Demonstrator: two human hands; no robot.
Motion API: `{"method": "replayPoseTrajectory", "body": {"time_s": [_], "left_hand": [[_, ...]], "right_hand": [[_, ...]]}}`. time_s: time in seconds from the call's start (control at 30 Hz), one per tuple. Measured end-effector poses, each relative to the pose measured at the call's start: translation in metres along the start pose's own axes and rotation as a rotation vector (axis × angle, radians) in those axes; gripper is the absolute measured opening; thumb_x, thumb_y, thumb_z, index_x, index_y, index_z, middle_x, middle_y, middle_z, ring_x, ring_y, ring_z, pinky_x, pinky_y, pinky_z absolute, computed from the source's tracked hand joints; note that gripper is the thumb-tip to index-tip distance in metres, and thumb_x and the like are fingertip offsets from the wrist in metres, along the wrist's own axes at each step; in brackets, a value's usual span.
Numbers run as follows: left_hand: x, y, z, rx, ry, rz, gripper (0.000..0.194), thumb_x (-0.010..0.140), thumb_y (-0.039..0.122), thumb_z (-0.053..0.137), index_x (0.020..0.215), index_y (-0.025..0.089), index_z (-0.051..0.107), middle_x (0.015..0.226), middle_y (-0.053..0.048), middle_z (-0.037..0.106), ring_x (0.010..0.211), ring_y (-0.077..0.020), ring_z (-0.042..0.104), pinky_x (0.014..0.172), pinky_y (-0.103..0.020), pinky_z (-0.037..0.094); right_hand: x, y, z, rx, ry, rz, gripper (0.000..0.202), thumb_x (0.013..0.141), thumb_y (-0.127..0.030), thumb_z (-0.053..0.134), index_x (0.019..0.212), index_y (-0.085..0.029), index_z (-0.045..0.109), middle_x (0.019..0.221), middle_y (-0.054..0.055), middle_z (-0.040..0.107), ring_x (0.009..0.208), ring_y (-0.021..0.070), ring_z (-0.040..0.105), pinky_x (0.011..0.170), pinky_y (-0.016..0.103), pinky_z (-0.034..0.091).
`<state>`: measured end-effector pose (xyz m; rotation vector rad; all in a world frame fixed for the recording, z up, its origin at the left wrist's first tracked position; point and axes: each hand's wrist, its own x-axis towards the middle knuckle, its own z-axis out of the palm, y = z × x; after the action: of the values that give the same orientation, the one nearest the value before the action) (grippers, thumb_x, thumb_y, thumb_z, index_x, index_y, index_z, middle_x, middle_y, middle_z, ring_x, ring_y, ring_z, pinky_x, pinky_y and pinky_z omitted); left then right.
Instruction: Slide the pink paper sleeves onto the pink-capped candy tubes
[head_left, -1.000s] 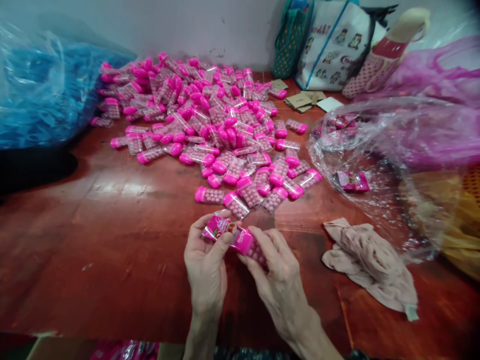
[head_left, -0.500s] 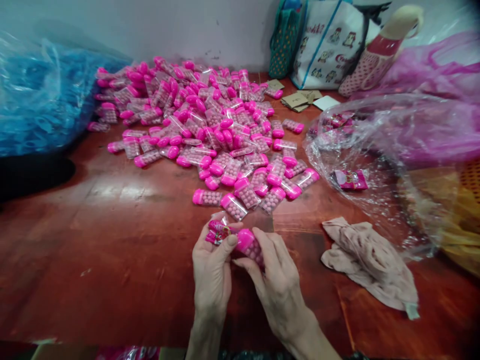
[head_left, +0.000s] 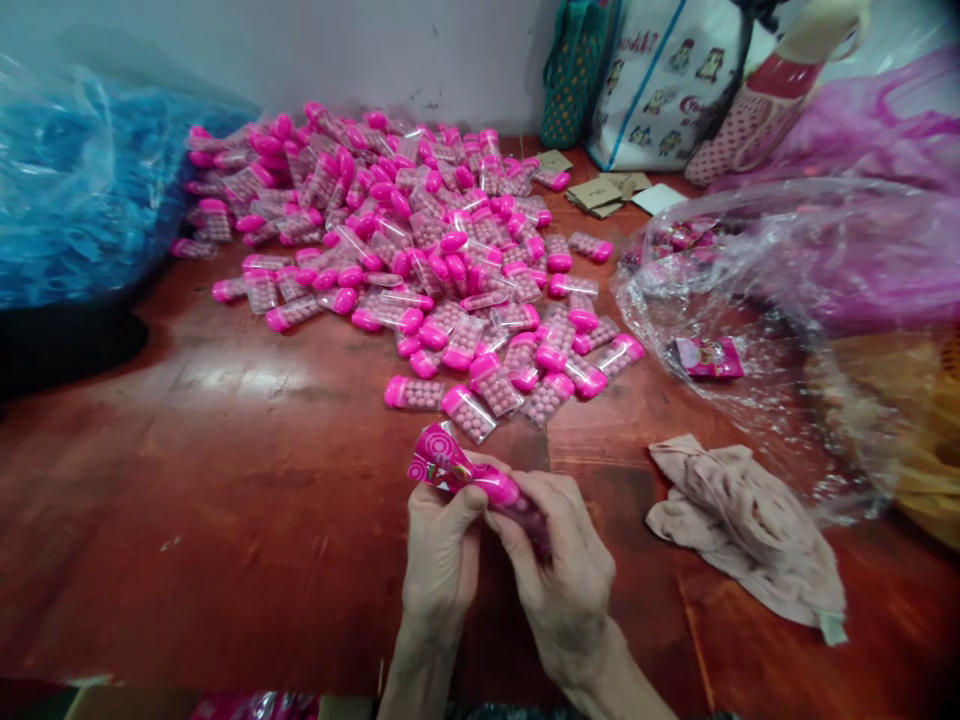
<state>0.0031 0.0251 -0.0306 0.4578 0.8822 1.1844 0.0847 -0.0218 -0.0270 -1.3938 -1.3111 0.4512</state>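
Observation:
My left hand (head_left: 442,550) pinches a pink printed wrapper (head_left: 439,458) near its lower end, the thumb on top. My right hand (head_left: 562,560) has its fingers closed round a pink-capped candy container (head_left: 517,503), whose cap points up and left and meets the wrapper. Whether the container lies inside the wrapper I cannot tell. Just beyond my hands, a large heap of similar clear containers (head_left: 469,412) with pink caps and pink balls spreads over the red-brown table (head_left: 225,520).
A clear bag of blue pieces (head_left: 82,200) is at the left. To the right lie a crumpled cloth (head_left: 750,530), a clear plastic bag (head_left: 787,400) and a pink packet (head_left: 709,358). Brown cards (head_left: 596,195) and a white printed bag (head_left: 667,90) are at the back.
The wrapper now stands out larger above my left hand and touches the container cap. Both hands have shifted slightly right, and the container has tilted flatter.

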Motion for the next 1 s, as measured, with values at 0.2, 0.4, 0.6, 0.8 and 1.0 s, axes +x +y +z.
{"method": "replayPoseTrajectory", "body": {"time_s": [0.2, 0.4, 0.6, 0.8, 1.0], "left_hand": [[-0.002, 0.002, -0.008, 0.033, -0.059, -0.037, 0.035, 0.060, 0.040, 0.077, 0.083, 0.015, 0.074, 0.086, -0.008, 0.073, 0.081, -0.0233, 0.066, 0.076, -0.030, 0.052], [-0.004, 0.004, -0.008, 0.053, -0.134, -0.052, 0.034, 0.064, 0.040, 0.074, 0.085, 0.013, 0.074, 0.095, -0.010, 0.072, 0.091, -0.0235, 0.064, 0.080, -0.029, 0.051], [0.000, -0.001, -0.002, 0.040, -0.078, -0.031, 0.025, 0.062, 0.033, 0.077, 0.077, 0.014, 0.075, 0.083, -0.008, 0.074, 0.086, -0.0208, 0.066, 0.082, -0.026, 0.050], [0.000, 0.002, -0.007, 0.111, -0.108, -0.022, 0.028, 0.072, 0.039, 0.067, 0.077, 0.013, 0.075, 0.085, -0.010, 0.072, 0.090, -0.0239, 0.064, 0.083, -0.030, 0.049], [-0.005, 0.008, -0.005, 0.175, -0.142, -0.034, 0.036, 0.065, 0.043, 0.072, 0.084, 0.012, 0.075, 0.091, -0.011, 0.073, 0.093, -0.0256, 0.064, 0.083, -0.030, 0.049]], "right_hand": [[-0.001, -0.001, 0.001, 0.069, -0.144, 0.237, 0.014, 0.084, -0.015, 0.056, 0.099, -0.016, 0.058, 0.083, 0.004, 0.061, 0.073, 0.0160, 0.059, 0.065, 0.024, 0.048], [0.000, 0.001, -0.004, 0.106, -0.255, 0.310, 0.006, 0.085, -0.019, 0.057, 0.091, -0.018, 0.059, 0.077, 0.001, 0.063, 0.067, 0.0137, 0.060, 0.063, 0.022, 0.048], [-0.005, 0.007, 0.004, -0.118, -0.080, 0.071, 0.010, 0.091, -0.020, 0.046, 0.095, -0.017, 0.055, 0.081, 0.005, 0.061, 0.072, 0.0164, 0.060, 0.063, 0.024, 0.048], [-0.002, 0.003, 0.000, 0.008, -0.299, 0.287, 0.007, 0.089, -0.019, 0.049, 0.090, -0.019, 0.056, 0.072, 0.000, 0.063, 0.061, 0.0138, 0.059, 0.058, 0.022, 0.046], [0.009, 0.004, -0.022, 0.189, -0.519, 0.453, 0.014, 0.089, -0.029, 0.052, 0.082, -0.018, 0.058, 0.063, -0.003, 0.057, 0.055, 0.0105, 0.052, 0.053, 0.020, 0.042]]}}
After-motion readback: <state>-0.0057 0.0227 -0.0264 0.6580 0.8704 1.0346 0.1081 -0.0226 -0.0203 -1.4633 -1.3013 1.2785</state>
